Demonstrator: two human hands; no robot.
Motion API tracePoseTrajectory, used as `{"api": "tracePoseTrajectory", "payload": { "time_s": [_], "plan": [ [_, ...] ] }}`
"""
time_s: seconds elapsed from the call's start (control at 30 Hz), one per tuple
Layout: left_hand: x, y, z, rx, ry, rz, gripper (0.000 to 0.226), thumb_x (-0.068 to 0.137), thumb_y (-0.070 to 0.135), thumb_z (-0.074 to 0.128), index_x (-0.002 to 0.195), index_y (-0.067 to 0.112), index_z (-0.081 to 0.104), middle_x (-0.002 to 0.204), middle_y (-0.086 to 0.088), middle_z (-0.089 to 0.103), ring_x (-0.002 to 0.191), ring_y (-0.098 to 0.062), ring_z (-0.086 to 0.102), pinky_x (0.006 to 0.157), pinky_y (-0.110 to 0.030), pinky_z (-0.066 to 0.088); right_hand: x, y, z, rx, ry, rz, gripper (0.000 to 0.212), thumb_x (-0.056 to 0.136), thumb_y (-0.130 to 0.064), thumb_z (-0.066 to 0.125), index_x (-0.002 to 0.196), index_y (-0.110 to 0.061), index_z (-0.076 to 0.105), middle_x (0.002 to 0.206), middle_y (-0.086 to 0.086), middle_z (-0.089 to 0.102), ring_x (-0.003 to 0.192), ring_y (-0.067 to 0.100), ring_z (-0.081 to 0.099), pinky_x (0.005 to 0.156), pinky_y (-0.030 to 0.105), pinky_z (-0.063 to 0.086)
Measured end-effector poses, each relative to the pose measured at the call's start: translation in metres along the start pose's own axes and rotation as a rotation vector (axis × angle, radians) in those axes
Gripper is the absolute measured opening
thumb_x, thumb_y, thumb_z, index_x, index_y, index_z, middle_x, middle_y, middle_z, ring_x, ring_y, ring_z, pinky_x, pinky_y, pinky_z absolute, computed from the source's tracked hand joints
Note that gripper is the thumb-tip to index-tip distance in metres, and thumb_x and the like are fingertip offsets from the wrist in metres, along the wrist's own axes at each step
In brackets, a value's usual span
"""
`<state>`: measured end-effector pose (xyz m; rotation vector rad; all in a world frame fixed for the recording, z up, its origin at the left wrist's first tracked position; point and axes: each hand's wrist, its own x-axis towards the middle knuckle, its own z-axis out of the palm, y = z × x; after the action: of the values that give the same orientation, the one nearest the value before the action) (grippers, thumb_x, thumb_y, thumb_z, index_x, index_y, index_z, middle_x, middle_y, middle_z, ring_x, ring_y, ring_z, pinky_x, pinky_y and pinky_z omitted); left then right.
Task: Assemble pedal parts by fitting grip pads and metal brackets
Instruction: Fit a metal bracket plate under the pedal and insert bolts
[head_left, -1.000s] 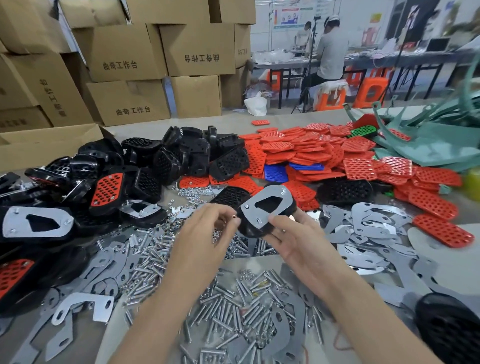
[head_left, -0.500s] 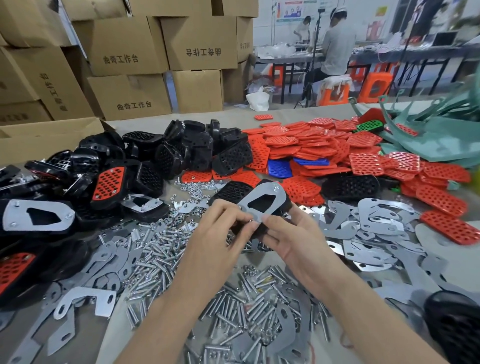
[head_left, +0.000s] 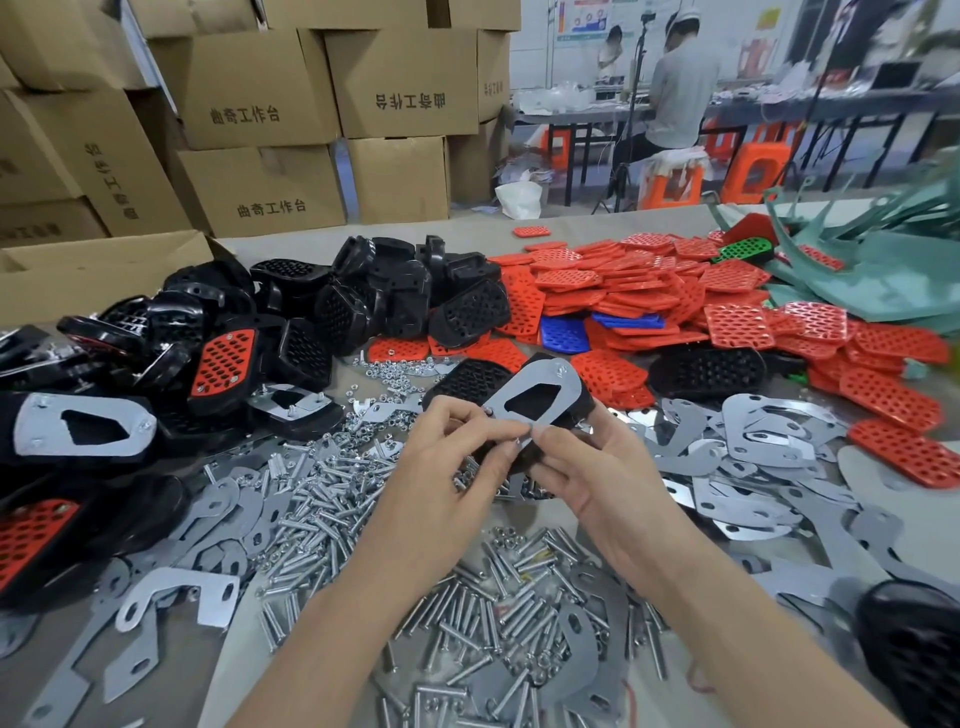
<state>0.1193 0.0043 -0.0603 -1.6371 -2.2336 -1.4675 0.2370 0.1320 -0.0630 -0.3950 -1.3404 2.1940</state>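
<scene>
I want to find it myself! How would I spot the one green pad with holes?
Look at the right half of the table, where the big heap of red grip pads lies. Follow it to its far right end, beside the pale green sheets. The green pad sits there, the only bright green holed pad among red ones.

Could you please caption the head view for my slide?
Left hand and right hand hold a black pedal with its metal bracket above loose bolts.
</scene>
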Motion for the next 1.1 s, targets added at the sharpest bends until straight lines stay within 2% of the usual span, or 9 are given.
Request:
{"api": "tracePoseTrajectory", "payload": {
  "time_s": [0.07,0.2,0.37,0.47,0.57,0.77,0.93,1.0,1.1],
  "plan": [
    [0.0,0.001,0.0,-0.016,-0.016,-0.007,0.023,0.101,0.035,0.054,0.118,0.044,0.067,0.112,0.014,0.05,0.111,-0.013,0.055,0.091,-0.022,0.048,0.0,0.0,0.0,0.016,-0.005,-0.003,0.028,0.1,-0.003,0.063,0.124,-0.016,0.065,0.12,0.012,0.076,0.114,0.028,0.072,0.093,0.032,0.06],
    [-0.001,0.002,0.001,-0.042,-0.007,-0.04,0.033,0.097,0.047,0.051,0.131,0.047,0.053,0.111,0.02,0.048,0.114,-0.012,0.053,0.093,-0.025,0.047,0.0,-0.002,0.002,0.084,-0.059,-0.03,0.031,0.097,-0.002,0.064,0.127,-0.009,0.065,0.122,0.018,0.074,0.114,0.032,0.072,0.089,0.033,0.06],
    [0.0,0.003,0.002,-0.011,0.053,-0.012,0.006,0.102,0.044,0.054,0.106,0.045,0.058,0.107,0.018,0.053,0.106,-0.01,0.057,0.087,-0.019,0.045,0.001,0.0,0.002,0.09,-0.099,-0.05,0.031,0.093,-0.005,0.065,0.124,-0.008,0.066,0.123,0.02,0.073,0.115,0.035,0.071,0.09,0.034,0.06],
    [0.0,0.003,0.002,-0.035,0.036,0.009,0.018,0.101,0.034,0.052,0.112,0.044,0.063,0.108,0.015,0.053,0.104,-0.014,0.059,0.084,-0.017,0.047,0.002,0.001,0.0,0.099,-0.079,-0.038,0.033,0.093,-0.006,0.065,0.125,-0.01,0.066,0.122,0.018,0.074,0.114,0.033,0.072,0.088,0.033,0.06],
    [-0.002,0.005,0.002,-0.052,0.018,-0.024,0.026,0.101,0.039,0.048,0.126,0.045,0.054,0.111,0.017,0.05,0.109,-0.015,0.056,0.09,-0.026,0.049,0.001,-0.001,0.001,0.112,-0.088,-0.034,0.028,0.093,-0.006,0.065,0.118,-0.016,0.074,0.123,0.019,0.074,0.114,0.033,0.072,0.088,0.032,0.06],
    [-0.001,0.009,0.002,-0.089,0.018,-0.017,0.018,0.102,0.043,0.05,0.112,0.045,0.065,0.112,0.015,0.051,0.113,-0.014,0.057,0.093,-0.018,0.045,0.0,-0.003,0.003,0.117,-0.074,-0.023,0.032,0.095,-0.001,0.061,0.127,-0.006,0.062,0.12,0.021,0.074,0.111,0.034,0.073,0.087,0.034,0.061],
    [-0.003,0.009,0.003,-0.111,-0.014,-0.066,0.026,0.102,0.052,0.042,0.125,0.045,0.05,0.118,0.017,0.05,0.116,-0.013,0.054,0.092,-0.027,0.046,-0.001,-0.006,0.005,0.132,-0.049,-0.017,0.028,0.098,0.004,0.058,0.124,-0.007,0.065,0.119,0.02,0.075,0.109,0.031,0.074,0.084,0.032,0.061],
    [-0.003,0.01,0.005,-0.066,-0.005,-0.044,0.023,0.102,0.05,0.041,0.119,0.043,0.056,0.12,0.02,0.047,0.119,-0.01,0.052,0.095,-0.021,0.044,-0.001,-0.007,0.005,0.14,-0.041,-0.007,0.029,0.097,0.004,0.059,0.125,-0.006,0.063,0.119,0.022,0.074,0.109,0.033,0.074,0.084,0.032,0.061],
    [-0.003,0.014,0.007,-0.034,0.047,-0.034,0.021,0.101,0.05,0.042,0.11,0.047,0.062,0.136,0.02,0.034,0.135,-0.002,0.036,0.102,-0.004,0.028,-0.002,-0.007,0.005,0.157,-0.047,0.003,0.03,0.098,0.003,0.059,0.125,-0.007,0.064,0.119,0.02,0.075,0.108,0.031,0.074,0.084,0.032,0.06]
  ]
}}
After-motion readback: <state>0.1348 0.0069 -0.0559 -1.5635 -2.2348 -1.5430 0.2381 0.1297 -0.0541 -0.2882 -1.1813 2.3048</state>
